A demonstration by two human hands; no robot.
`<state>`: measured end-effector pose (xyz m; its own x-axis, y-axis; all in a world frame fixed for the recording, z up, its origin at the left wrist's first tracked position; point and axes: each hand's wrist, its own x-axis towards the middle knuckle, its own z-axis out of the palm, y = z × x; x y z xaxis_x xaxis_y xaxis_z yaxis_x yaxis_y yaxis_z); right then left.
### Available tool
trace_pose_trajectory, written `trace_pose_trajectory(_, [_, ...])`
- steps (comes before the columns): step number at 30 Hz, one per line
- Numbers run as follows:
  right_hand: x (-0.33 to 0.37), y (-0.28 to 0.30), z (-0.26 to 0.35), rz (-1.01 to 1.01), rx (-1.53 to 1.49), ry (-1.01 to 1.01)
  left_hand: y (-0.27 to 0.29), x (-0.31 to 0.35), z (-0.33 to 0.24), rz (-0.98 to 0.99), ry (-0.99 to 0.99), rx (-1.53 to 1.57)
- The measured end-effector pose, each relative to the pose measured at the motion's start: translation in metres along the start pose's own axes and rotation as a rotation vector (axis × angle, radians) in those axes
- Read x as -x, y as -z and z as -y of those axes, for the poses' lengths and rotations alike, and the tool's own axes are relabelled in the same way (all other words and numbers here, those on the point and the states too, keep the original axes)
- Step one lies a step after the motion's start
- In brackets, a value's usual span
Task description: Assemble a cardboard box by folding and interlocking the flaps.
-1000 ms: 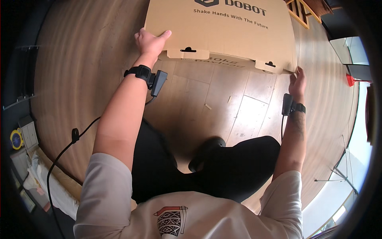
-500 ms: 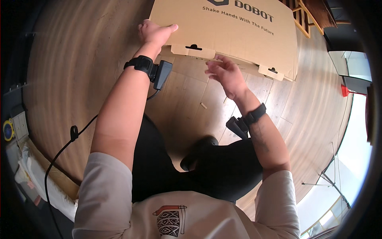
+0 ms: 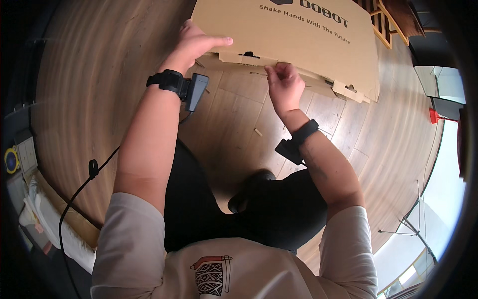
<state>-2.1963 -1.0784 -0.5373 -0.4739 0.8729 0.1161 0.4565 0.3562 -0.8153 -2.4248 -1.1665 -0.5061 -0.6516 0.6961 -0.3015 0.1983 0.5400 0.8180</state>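
Note:
A large brown cardboard box (image 3: 294, 42) with dark print on its lid lies at the top of the view. My left hand (image 3: 191, 46) grips its near left corner, thumb stretched flat over the lid and fingers partly hidden at the side. Along the near edge, a tab flap (image 3: 240, 59) with a dark slot sticks out, and a second tab flap (image 3: 351, 91) is farther right. Between them my right hand (image 3: 287, 88) pinches the lid's edge, thumb and fingers curled together. A gap shows under the lid there.
Wooden floor (image 3: 234, 107) lies between my legs and the box, with a small light scrap (image 3: 258, 132) on it. A black cable (image 3: 74, 187) runs along my left side. Wooden slatted furniture (image 3: 382, 25) stands at the far right, and a red dustpan-like thing (image 3: 434, 115) is by the right wall.
My right hand has moved up to the box's near edge and its fingers have closed on it. The near edge looks slightly raised, and my left hand has shifted a little with the corner.

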Motion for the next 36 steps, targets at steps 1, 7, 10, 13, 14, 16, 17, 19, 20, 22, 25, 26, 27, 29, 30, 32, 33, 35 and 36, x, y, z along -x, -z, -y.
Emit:
trace_pose_trajectory(1, [-0.002,-0.001,-0.001,-0.005,-0.017,0.029,0.003,0.001,0.003,0.000,0.003,0.000])
trace_pose_trajectory(7, [-0.010,-0.006,-0.011,-0.076,0.139,0.052,-0.003,0.006,0.008,0.030,0.023,-0.187])
trace_pose_trajectory(10, [-0.010,-0.005,-0.017,-0.085,0.177,0.077,-0.014,0.009,0.007,-0.073,-0.010,-0.266])
trace_pose_trajectory(13, [-0.012,-0.004,-0.022,-0.103,0.211,0.107,-0.018,0.006,0.006,-0.099,0.005,-0.305])
trace_pose_trajectory(14, [-0.012,-0.004,-0.023,-0.118,0.235,0.143,-0.019,0.006,0.007,-0.114,-0.007,-0.324])
trace_pose_trajectory(16, [-0.013,-0.004,-0.025,-0.139,0.260,0.178,-0.023,0.006,0.009,-0.127,-0.024,-0.344])
trace_pose_trajectory(17, [-0.013,-0.004,-0.026,-0.132,0.283,0.172,-0.025,0.006,0.011,-0.150,-0.028,-0.360])
trace_pose_trajectory(19, [-0.014,-0.004,-0.027,-0.127,0.308,0.167,-0.029,0.006,0.013,-0.173,-0.035,-0.375])
trace_pose_trajectory(20, [-0.015,-0.005,-0.028,-0.114,0.312,0.134,-0.031,0.005,0.014,-0.189,-0.022,-0.394])
trace_pose_trajectory(22, [-0.017,-0.005,-0.029,-0.102,0.318,0.098,-0.033,0.004,0.016,-0.202,-0.008,-0.414])
trace_pose_trajectory(25, [-0.019,-0.003,-0.029,-0.095,0.288,0.051,-0.034,0.003,0.019,-0.215,-0.041,-0.411])
trace_pose_trajectory(26, [-0.019,-0.002,-0.029,-0.094,0.282,0.021,-0.034,0.002,0.019,-0.220,-0.047,-0.420])
trace_pose_trajectory(27, [-0.020,-0.001,-0.028,-0.102,0.286,-0.006,-0.034,0.002,0.020,-0.218,-0.049,-0.413])
trace_pose_trajectory(29, [-0.021,0.002,-0.024,-0.083,0.315,0.029,-0.034,0.003,0.020,-0.238,-0.057,-0.403])
trace_pose_trajectory(30, [-0.022,0.005,-0.022,-0.067,0.372,0.037,-0.034,0.004,0.020,-0.230,-0.046,-0.381])
trace_pose_trajectory(32, [-0.025,0.010,-0.015,-0.076,0.415,0.148,-0.032,0.005,0.017,-0.228,-0.037,-0.405])
trace_pose_trajectory(33, [-0.027,0.013,-0.012,-0.075,0.494,0.200,-0.032,0.005,0.016,-0.196,-0.016,-0.422])
trace_pose_trajectory(35, [-0.032,0.018,-0.006,-0.127,0.588,0.375,-0.030,0.007,0.013,-0.195,0.007,-0.408])
trace_pose_trajectory(36, [-0.034,0.021,-0.005,-0.185,0.699,0.527,-0.030,0.008,0.012,-0.188,0.019,-0.384])
